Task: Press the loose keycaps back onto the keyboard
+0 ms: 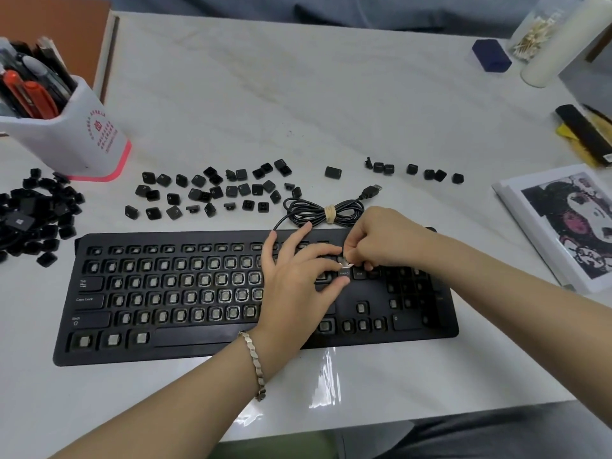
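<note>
A black keyboard (pixel 205 346) lies across the near table, most of its key sockets bare. Tab, Caps Lock and Shift keys sit on its left side. Loose black keycaps (pixel 212 190) are scattered behind it, with a bigger heap (pixel 33 213) at the far left and a short row (pixel 427 172) at the right. My left hand (pixel 298 286) rests over the keyboard's right-middle part, fingers spread, thumb and forefinger at the Delete keycap (pixel 344 272). My right hand (pixel 384 240) is curled just above that spot, fingertips pinching something small that I cannot make out.
The keyboard's coiled cable (pixel 324 212) with its USB plug lies right behind my hands. A white pen holder (pixel 66 140) stands at the back left. A printed picture in a sleeve (pixel 569 226) lies at the right, with a blue box (pixel 491 54) and jars behind.
</note>
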Demonstrator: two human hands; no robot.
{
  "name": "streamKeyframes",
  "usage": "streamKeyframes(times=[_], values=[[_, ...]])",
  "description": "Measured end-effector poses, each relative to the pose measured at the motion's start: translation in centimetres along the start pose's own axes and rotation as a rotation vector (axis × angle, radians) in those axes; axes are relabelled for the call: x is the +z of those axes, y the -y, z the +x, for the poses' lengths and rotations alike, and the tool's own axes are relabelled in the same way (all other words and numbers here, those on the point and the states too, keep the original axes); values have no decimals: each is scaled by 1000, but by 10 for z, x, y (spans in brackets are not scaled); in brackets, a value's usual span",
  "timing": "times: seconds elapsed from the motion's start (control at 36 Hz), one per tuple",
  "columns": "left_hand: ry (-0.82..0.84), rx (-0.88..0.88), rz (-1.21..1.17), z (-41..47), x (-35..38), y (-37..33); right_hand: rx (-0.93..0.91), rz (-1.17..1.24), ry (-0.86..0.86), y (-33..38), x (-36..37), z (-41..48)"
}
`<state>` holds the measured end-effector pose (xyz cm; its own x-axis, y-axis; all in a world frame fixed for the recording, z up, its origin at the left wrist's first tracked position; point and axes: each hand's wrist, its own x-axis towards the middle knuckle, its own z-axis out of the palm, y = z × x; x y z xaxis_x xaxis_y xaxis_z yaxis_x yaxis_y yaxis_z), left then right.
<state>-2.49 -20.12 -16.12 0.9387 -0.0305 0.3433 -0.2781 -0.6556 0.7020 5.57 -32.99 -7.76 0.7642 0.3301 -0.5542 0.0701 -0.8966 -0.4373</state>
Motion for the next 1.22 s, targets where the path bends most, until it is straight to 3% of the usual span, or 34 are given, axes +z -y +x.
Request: streamKeyframes(times=[0.17,0.28,0.39,0.5,0.75,0.83,0.94,1.06,1.22], values=[[7,3,2,0,-1,-2,33,31,-10,2,3,-2],[-20,20,-4,1,-1,-3,-23,55,-167,-10,11,-11],[-3,35,-17,3,-4,-10,-8,252,-381,-29,15,-21],[55,-120,-179,11,-13,-18,28,406,-520,-45,18,-27],[198,-361,-541,18,-36,-32,151,232,-822,-85,8,-21],[212,-442,-660,18,-35,-32,226,254,-835,-93,12,-19],[205,-541,-642,17,-33,-30,249,241,-847,-97,18,-17],[174,-449,-452,19,-31,-30,255,220,-836,-98,18,-18],[182,-354,-434,20,-30,-34,245,182,-816,-100,20,-23]])
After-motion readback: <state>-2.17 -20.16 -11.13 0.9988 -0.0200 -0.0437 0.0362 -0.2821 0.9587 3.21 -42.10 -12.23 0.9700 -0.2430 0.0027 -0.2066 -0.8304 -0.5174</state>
